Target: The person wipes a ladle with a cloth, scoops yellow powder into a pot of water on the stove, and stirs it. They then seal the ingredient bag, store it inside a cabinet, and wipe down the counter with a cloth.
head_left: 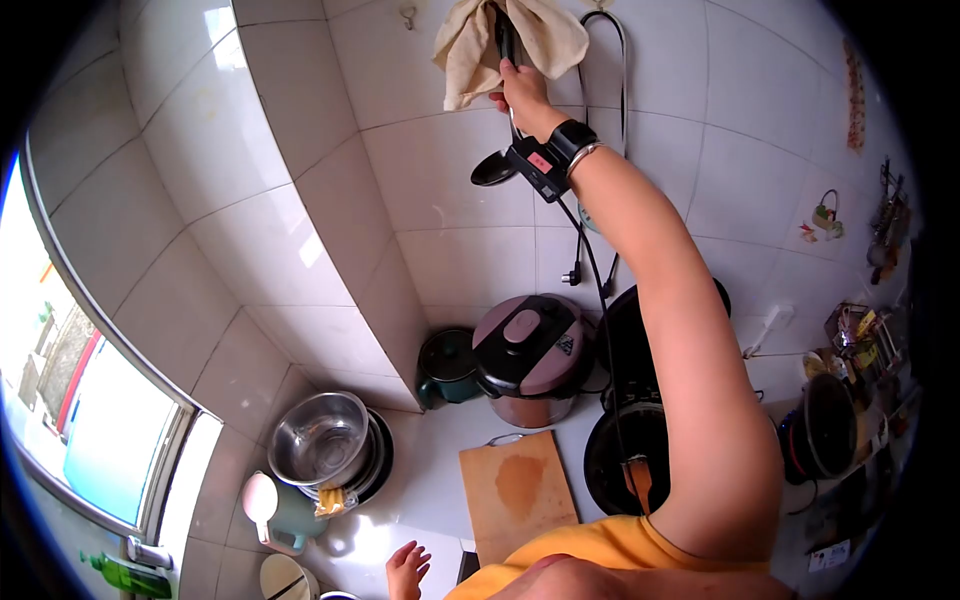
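Observation:
High on the tiled wall, my right hand (522,92) is closed around the handle of a black ladle (493,168), whose bowl hangs down below the fist. A beige cloth (545,38) hangs around the handle's top, beside my fingers. A black device with a cable is strapped on my right wrist. Low in the view, my left hand (407,570) is held with its fingers apart and nothing in it, left of the wooden cutting board (515,490), which has a wet patch.
A pressure cooker (530,345) and a green pot (450,362) stand against the wall. Metal bowls (320,438) are stacked at the left near the window. A black pan (605,470) with a wooden spatula (638,480) lies under my right arm. Cables hang down the wall.

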The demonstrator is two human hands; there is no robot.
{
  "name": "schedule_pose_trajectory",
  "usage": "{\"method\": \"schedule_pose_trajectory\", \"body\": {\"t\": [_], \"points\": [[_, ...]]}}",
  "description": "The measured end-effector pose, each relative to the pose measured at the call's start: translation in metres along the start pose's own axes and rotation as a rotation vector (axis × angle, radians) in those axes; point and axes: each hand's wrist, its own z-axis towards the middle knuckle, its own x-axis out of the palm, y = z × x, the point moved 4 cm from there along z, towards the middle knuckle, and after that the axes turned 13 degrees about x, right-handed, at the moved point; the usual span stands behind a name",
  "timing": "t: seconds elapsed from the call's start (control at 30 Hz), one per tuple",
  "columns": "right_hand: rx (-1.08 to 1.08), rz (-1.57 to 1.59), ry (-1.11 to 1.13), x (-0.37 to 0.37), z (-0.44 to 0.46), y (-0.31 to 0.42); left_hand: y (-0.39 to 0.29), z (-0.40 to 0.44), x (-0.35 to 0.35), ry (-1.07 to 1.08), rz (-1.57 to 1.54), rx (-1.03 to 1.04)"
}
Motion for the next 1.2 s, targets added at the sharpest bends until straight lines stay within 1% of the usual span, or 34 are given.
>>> {"method": "schedule_pose_trajectory", "body": {"t": [0.17,0.23,0.37,0.43,0.47,0.5,0.57,0.6,0.63,0.7,0.73,0.77,0.83,0.87,0.9,0.97,1.0,1.03,1.1,1.13,1.2], "points": [[0.047,0.018,0.047,0.005,-0.012,0.023,-0.011,0.01,0.014,0.041,0.018,0.014],[0.123,0.158,0.128,0.009,-0.017,0.025,-0.012,0.014,0.019,0.053,0.032,0.029],[0.101,0.168,0.136,0.01,-0.02,0.034,-0.008,0.013,0.022,0.081,0.008,0.007],[0.082,0.121,0.125,0.009,-0.021,0.039,-0.005,0.013,0.024,0.118,0.01,-0.016],[0.056,0.091,0.069,0.009,-0.021,0.04,-0.006,0.012,0.025,0.117,0.01,-0.015],[0.057,0.091,0.069,0.011,-0.022,0.038,-0.007,0.011,0.027,0.12,0.024,-0.016],[-0.098,-0.138,-0.07,0.01,-0.027,0.041,-0.014,0.009,0.033,0.124,0.037,-0.019],[-0.038,-0.079,-0.053,0.007,-0.019,0.034,-0.019,0.007,0.036,0.122,0.033,-0.033],[-0.038,-0.081,-0.053,0.005,-0.013,0.028,-0.023,0.007,0.04,0.121,0.027,-0.047],[-0.284,-0.159,-0.154,0.002,-0.012,0.033,-0.03,0.009,0.047,0.155,0.044,-0.024],[-0.187,-0.116,-0.065,0.003,-0.013,0.03,-0.033,0.01,0.05,0.187,0.064,-0.004],[-0.184,-0.115,-0.063,0.003,-0.013,0.03,-0.035,0.012,0.052,0.183,0.063,-0.006],[-0.081,0.061,0.163,0.008,-0.009,0.033,-0.041,0.017,0.058,0.231,0.071,0.041],[-0.011,0.093,0.223,0.008,-0.006,0.034,-0.044,0.018,0.062,0.234,0.069,0.051],[-0.007,0.09,0.22,0.005,-0.005,0.035,-0.046,0.018,0.064,0.237,0.069,0.046],[0.201,0.349,0.542,0.01,-0.009,0.037,-0.051,0.018,0.072,0.271,0.079,0.062],[0.154,0.251,0.562,0.007,-0.015,0.042,-0.053,0.02,0.078,0.272,0.079,0.061],[0.158,0.252,0.56,0.007,-0.018,0.045,-0.054,0.023,0.086,0.291,0.083,0.09],[0.044,0.195,0.561,0.004,-0.03,0.036,-0.062,0.02,0.09,0.33,0.08,0.158],[0.071,0.175,0.477,0.002,-0.032,0.037,-0.068,0.019,0.096,0.352,0.064,0.175],[0.108,0.092,0.433,-0.002,-0.031,0.039,-0.077,0.022,0.101,0.38,0.052,0.212]]}}
